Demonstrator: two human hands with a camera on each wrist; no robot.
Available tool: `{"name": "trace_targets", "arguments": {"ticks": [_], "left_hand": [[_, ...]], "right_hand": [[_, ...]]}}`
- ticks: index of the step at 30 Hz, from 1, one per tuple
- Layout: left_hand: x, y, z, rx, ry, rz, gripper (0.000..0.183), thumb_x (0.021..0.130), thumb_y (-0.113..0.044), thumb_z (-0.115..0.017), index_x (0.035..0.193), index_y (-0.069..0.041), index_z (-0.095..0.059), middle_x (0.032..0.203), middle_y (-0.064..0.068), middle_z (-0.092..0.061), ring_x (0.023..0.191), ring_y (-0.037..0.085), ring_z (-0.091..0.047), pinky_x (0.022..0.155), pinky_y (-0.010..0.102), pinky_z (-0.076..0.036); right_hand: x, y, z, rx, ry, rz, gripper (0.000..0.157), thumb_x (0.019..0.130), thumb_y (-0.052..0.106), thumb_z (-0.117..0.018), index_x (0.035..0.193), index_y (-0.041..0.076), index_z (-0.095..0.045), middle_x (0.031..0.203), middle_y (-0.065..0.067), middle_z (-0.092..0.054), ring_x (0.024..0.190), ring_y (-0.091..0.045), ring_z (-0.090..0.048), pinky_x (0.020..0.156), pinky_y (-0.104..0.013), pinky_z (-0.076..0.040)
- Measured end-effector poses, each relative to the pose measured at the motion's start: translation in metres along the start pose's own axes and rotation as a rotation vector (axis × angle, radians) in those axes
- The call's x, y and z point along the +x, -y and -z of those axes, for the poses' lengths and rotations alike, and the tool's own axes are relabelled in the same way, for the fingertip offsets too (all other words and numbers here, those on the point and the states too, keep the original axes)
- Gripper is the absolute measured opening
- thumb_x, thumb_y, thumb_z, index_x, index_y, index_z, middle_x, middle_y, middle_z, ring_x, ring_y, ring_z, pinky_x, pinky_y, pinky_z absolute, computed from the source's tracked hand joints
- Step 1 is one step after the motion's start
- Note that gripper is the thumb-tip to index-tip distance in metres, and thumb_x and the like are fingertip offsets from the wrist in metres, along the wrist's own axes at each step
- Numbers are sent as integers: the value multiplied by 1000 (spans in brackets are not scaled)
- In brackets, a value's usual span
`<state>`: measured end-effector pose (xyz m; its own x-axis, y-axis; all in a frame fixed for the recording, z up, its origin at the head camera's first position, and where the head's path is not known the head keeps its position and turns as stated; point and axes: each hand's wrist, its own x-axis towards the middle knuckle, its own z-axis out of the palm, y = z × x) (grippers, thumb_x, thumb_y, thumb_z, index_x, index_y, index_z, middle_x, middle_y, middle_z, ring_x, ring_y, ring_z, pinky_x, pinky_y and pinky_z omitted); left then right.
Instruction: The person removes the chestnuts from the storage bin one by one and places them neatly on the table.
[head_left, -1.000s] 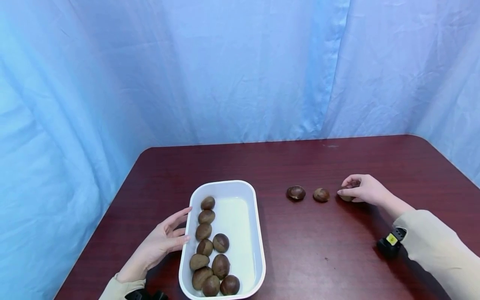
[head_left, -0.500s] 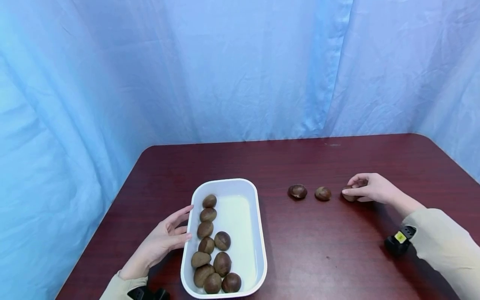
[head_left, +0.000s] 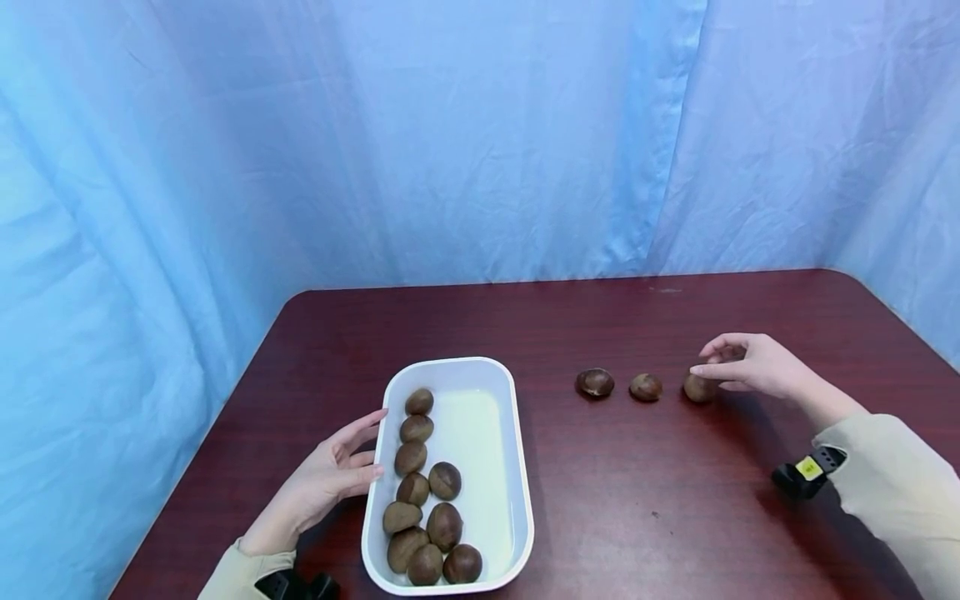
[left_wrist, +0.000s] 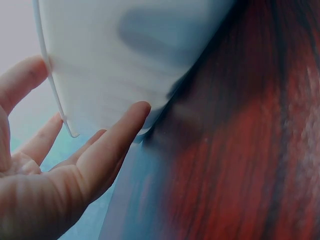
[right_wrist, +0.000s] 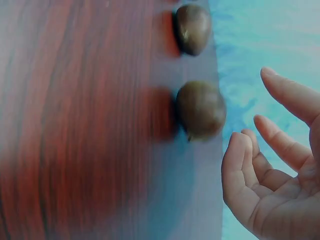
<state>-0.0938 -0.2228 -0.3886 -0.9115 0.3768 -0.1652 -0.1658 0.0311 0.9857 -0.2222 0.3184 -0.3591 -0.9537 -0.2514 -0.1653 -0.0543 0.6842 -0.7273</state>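
Three brown chestnuts lie in a row on the table right of the white tray [head_left: 487, 442]. At the row's right end, one chestnut [head_left: 699, 388] sits just below the fingertips of my right hand [head_left: 761, 367]. In the right wrist view, a gap separates those spread fingers from that chestnut [right_wrist: 201, 110]. A smaller chestnut [head_left: 646, 387] is in the middle, and a glossy dark chestnut [head_left: 596, 382] is the leftmost. My left hand [head_left: 330, 479] touches the tray's left side with extended fingers. The left wrist view has the fingertips against the tray wall [left_wrist: 100, 65] and rim.
Several chestnuts [head_left: 444, 527] lie inside the tray, a column along its left wall and a few beside it. The dark red table [head_left: 637, 508] ends at the back against a blue curtain [head_left: 480, 150].
My right hand shifts the rightmost chestnut slightly right, then lets it go and lifts up and to the right. The left hand stays at the tray; the head view shifts slightly.
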Motion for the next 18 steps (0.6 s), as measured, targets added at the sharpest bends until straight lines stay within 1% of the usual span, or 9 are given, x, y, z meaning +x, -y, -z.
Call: {"name": "trace_targets", "arguments": {"ticks": [4, 11, 14, 18], "left_hand": [[1, 1, 0, 9, -8, 12, 75, 91, -6, -61, 150, -2, -15, 142, 26, -29, 107, 10, -61, 83, 33, -54], [1, 2, 1, 5, -2, 6, 75, 91, -5, -61, 150, -2, -15, 144, 27, -27, 107, 11, -61, 83, 33, -54], [1, 2, 2, -6, 1, -1, 76, 90, -4, -61, 150, -3, -15, 146, 28, -24, 107, 11, -61, 83, 31, -54], [1, 2, 2, -14, 7, -8, 76, 90, -4, -61, 151, -3, -15, 147, 29, -22, 107, 11, -62, 83, 31, -54]], "right_hand": [[0, 10, -8, -2, -8, 24, 46, 85, 32, -71, 111, -3, -56, 93, -7, -58, 75, -7, -59, 70, -28, -56], [3, 33, -28, 43, 6, 68, 42, 83, 27, -73, 107, -4, -57, 88, -5, -59, 67, -9, -56, 61, -29, -52], [6, 44, -39, 77, 25, 101, 42, 83, 25, -73, 107, -5, -58, 89, -6, -61, 69, -9, -58, 63, -29, -53], [13, 59, -56, 123, 54, 138, 41, 82, 24, -74, 106, -5, -59, 88, -7, -62, 73, -13, -61, 66, -31, -55]]}}
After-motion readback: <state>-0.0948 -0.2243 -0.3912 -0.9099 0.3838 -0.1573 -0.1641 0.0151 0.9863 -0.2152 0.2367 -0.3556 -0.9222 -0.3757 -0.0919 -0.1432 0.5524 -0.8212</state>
